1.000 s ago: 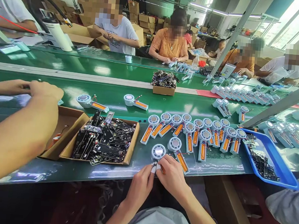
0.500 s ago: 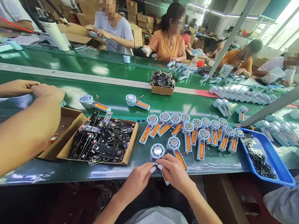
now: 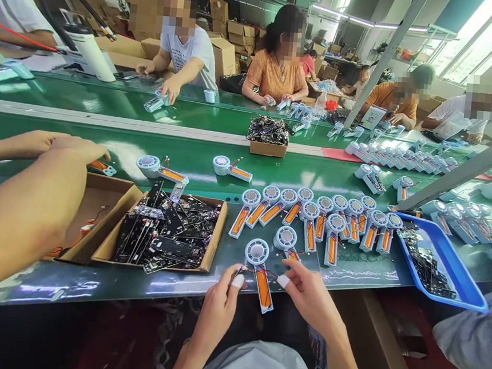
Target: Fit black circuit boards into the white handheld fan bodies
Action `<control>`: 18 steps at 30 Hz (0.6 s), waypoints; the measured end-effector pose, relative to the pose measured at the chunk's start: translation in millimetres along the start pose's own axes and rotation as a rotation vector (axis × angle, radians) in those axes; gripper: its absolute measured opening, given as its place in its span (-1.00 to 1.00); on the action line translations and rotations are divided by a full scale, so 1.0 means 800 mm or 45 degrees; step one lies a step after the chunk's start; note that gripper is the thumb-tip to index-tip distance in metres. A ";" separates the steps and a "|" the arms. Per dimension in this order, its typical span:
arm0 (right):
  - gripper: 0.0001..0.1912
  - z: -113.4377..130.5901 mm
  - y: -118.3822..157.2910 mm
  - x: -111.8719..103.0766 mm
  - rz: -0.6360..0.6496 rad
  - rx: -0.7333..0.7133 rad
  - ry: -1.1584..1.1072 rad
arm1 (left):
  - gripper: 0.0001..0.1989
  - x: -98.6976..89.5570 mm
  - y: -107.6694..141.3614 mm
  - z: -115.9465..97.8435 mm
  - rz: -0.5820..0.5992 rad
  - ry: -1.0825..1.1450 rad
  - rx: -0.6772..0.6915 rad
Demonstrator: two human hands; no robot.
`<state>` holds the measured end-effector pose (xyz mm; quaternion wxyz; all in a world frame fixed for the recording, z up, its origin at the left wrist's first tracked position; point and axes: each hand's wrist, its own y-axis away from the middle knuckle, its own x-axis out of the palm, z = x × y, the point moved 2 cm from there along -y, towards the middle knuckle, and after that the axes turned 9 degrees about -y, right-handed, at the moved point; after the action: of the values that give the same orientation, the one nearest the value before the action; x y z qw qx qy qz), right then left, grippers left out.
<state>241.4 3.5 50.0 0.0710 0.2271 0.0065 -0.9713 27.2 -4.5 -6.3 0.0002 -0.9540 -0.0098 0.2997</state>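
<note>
Green bench (image 3: 232, 252); carton (image 3: 217, 239) of circuit boards (image 3: 176, 244) left, blue tray (image 3: 464, 278) right.
The person's right hand (image 3: 313, 296) and left hand (image 3: 219, 304) flank a pale-blue fan unit (image 3: 257, 252) at the near edge, orange strip (image 3: 263, 287) up. The left pinches a thin wire (image 3: 249, 269); whether the right's fingertips close on one, I cannot tell.

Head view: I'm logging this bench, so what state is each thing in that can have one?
Left hand: closed at thin wires
Right hand: fingertips at the wires, grip unclear
Nearest handheld fan: lying flat, handle open, orange part exposed
Circuit-board box: open, heaped
Neighbouring box: open, orange parts inside
Blue tray: open-topped, boards inside
</note>
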 end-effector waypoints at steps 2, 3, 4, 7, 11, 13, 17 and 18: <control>-0.68 -0.002 0.001 0.007 0.128 0.013 -0.004 | -0.62 0.000 0.002 -0.002 -0.023 0.046 -0.028; -0.67 -0.003 -0.001 0.011 0.155 0.004 0.015 | -0.63 -0.001 0.002 -0.004 -0.031 0.066 -0.030; -0.67 -0.002 -0.002 0.014 0.174 -0.009 0.039 | -0.64 -0.002 0.002 -0.006 -0.039 0.086 -0.028; -0.71 -0.001 -0.008 0.020 0.257 -0.076 0.061 | -0.65 -0.005 0.002 -0.009 -0.053 0.138 -0.031; -0.76 -0.004 -0.013 0.018 0.091 -0.236 0.101 | -0.65 -0.007 0.005 -0.009 -0.057 0.163 -0.050; -0.74 -0.007 -0.016 0.019 -0.071 -0.360 0.185 | -0.65 -0.006 0.007 -0.010 -0.044 0.158 -0.046; -0.68 -0.008 -0.023 0.042 -0.169 -0.558 0.188 | -0.67 -0.006 0.008 -0.014 -0.037 0.119 0.018; -0.68 -0.007 -0.025 0.051 -0.168 -0.560 0.124 | -0.68 -0.006 0.007 -0.015 -0.045 0.108 0.034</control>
<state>204.6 17.9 26.8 0.0549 0.2520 0.2362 -0.9369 30.2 -10.4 6.6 0.0187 -0.9655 -0.0226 0.2589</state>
